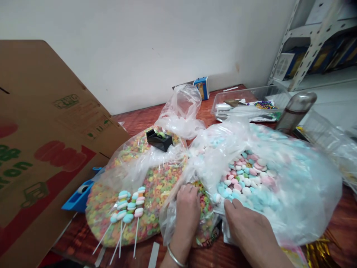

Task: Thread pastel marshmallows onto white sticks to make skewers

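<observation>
My left hand (189, 206), with a metal bangle at the wrist, reaches to the opening of a small clear bag of coloured cereal rings (205, 208); its fingertips are curled down and partly hidden. Just right of it, my right hand (245, 219) is closed at the lower edge of a large clear bag of pink, white and blue candies (251, 175); what its fingers hold is hidden. A candy piece (216, 198) shows beside its fingertips. Several sticks threaded with candies (128, 206) lie on a large bag of cereal rings (164, 186) at the left.
A black tape dispenser (159, 140) sits on the cereal bag. A blue dispenser (79, 197) and cardboard box (47, 149) are at the left. Behind the candy bag are a clear tray (251, 97) and a metal bottle (297, 111). Shelves (315, 41) stand at the right.
</observation>
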Demonstrator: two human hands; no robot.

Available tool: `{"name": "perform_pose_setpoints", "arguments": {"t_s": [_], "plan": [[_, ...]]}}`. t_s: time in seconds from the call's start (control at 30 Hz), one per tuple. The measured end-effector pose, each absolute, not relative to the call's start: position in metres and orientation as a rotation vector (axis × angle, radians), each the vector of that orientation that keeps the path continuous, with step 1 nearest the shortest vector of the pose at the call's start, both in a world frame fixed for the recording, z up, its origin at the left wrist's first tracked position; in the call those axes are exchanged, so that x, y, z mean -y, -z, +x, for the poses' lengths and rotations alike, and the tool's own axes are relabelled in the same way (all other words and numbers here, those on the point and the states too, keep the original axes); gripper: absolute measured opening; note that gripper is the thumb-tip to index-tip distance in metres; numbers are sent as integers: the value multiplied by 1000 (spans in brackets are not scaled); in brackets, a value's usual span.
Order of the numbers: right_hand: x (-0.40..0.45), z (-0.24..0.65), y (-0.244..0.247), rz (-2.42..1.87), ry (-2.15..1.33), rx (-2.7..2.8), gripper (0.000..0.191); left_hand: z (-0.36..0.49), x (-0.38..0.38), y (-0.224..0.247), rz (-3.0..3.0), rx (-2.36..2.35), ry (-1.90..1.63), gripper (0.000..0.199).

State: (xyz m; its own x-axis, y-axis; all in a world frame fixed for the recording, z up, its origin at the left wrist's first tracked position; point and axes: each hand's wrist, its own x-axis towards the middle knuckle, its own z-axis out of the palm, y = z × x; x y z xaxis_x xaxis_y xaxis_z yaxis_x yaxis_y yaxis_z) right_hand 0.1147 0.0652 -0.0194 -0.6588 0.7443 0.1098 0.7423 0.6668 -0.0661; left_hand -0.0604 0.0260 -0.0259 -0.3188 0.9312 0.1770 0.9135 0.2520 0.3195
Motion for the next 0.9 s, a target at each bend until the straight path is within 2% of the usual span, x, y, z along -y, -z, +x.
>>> {"name": "perform_pose_setpoints", "arguments": {"t_s": [0.1, 0.2, 0.3, 0.6, 0.73, 0.83, 0.9], "plan": [[-64, 121, 22, -1224, 11, 2762, 26, -60, -24, 27, 1650, -2363, -808, 15], [-60, 123, 24, -1179, 22, 2772, 25, -59, -24, 26, 1220, -2145, -1075, 13], [-58, 123, 24, -1151, 8, 2773, 24, -58, -26, 25, 841, -1876, -1182, 17], [-56, 122, 26, -1169, -54, 2760, 21, -51, -25, 22, 522, -1634, -1223, 32], [-55, 119, 32, -1188, -120, 2751, 27, -41, -24, 22, 402, -1561, -1223, 35], [-57, 120, 35, -1183, -272, 2704, 20, -43, -23, 18, 562, -1671, -1074, 30], [-59, 123, 37, -1199, -336, 2681, 17, -48, -23, 14, 879, -1899, -1013, 24]]}}
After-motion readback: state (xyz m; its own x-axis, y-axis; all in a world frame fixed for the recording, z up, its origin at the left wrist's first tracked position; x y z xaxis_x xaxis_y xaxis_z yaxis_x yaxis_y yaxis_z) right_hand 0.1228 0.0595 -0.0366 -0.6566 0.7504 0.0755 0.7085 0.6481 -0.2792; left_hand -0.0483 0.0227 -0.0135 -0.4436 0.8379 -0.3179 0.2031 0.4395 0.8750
